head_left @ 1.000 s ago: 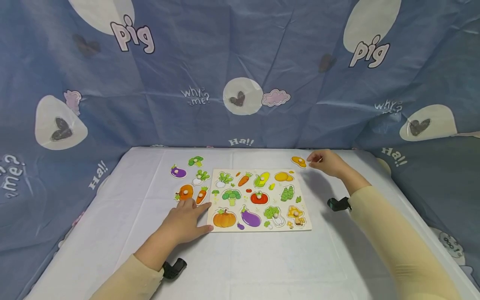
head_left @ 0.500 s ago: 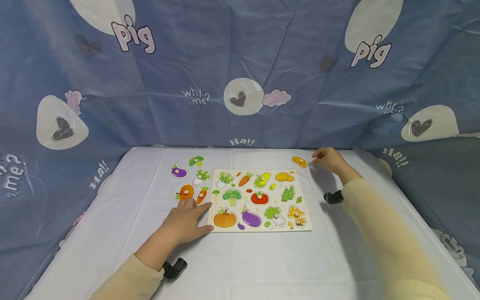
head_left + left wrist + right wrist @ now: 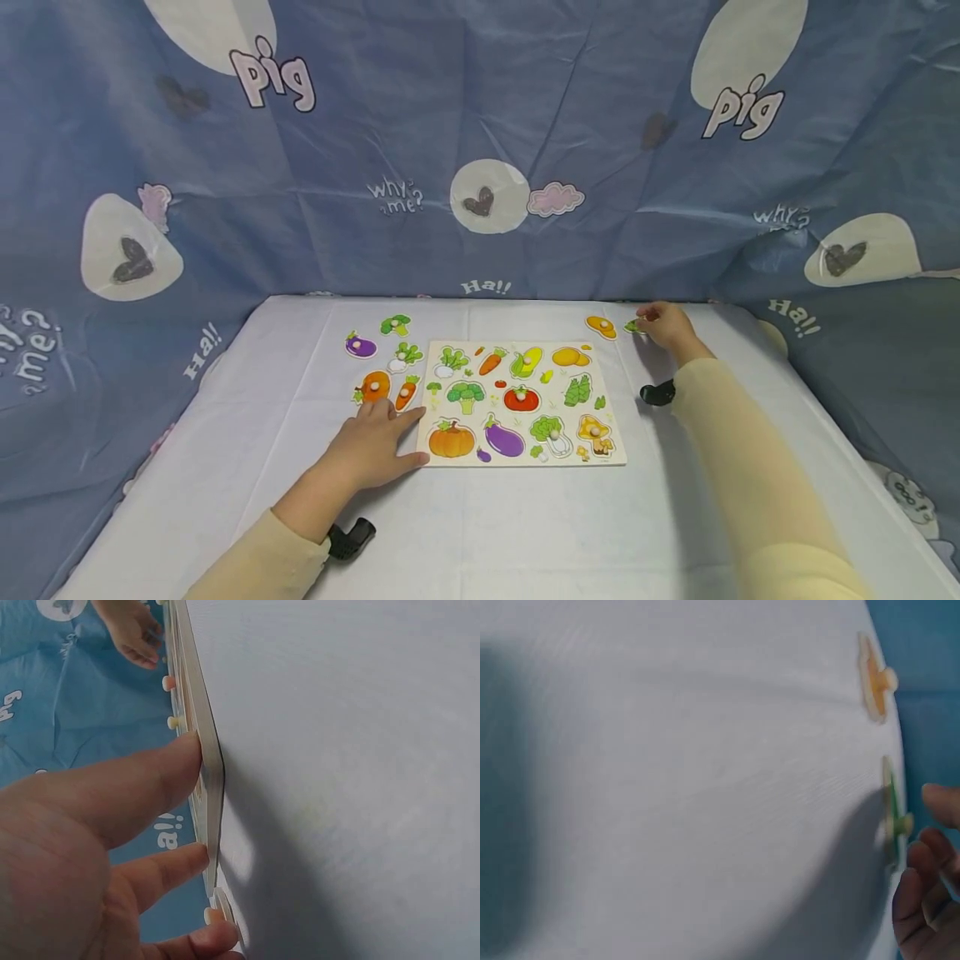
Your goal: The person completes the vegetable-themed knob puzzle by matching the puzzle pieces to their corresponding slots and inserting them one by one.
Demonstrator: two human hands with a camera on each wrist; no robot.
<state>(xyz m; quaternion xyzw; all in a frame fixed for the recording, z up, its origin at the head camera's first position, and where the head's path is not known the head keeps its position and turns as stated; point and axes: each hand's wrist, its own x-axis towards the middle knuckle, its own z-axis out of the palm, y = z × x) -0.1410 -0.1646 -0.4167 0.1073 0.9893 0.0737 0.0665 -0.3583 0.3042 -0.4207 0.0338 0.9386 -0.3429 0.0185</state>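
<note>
In the head view, my right hand (image 3: 666, 325) is at the far right of the table, next to a green knobbed puzzle piece (image 3: 634, 326). The right wrist view has that piece's pale knob (image 3: 905, 823) just in front of the gap between thumb and fingers. A yellow potato piece (image 3: 601, 327) lies to its left. My left hand (image 3: 372, 442) rests at the left edge of the vegetable puzzle board (image 3: 517, 460), its thumb (image 3: 161, 776) and forefinger touching the board's side. Tomato, corn, cabbage and mushroom pieces with knobs sit in the board.
Left of the board lie loose pieces: an eggplant (image 3: 361, 345), broccoli (image 3: 395, 325), a radish (image 3: 405, 357), a pumpkin (image 3: 374, 386) and a carrot (image 3: 406, 392). A white cloth (image 3: 525, 533) covers the table. A blue printed curtain (image 3: 420, 108) stands behind it.
My right hand has moved slightly right, away from the potato piece, and more of the green piece shows beside its fingers. The left hand stays at the board's edge.
</note>
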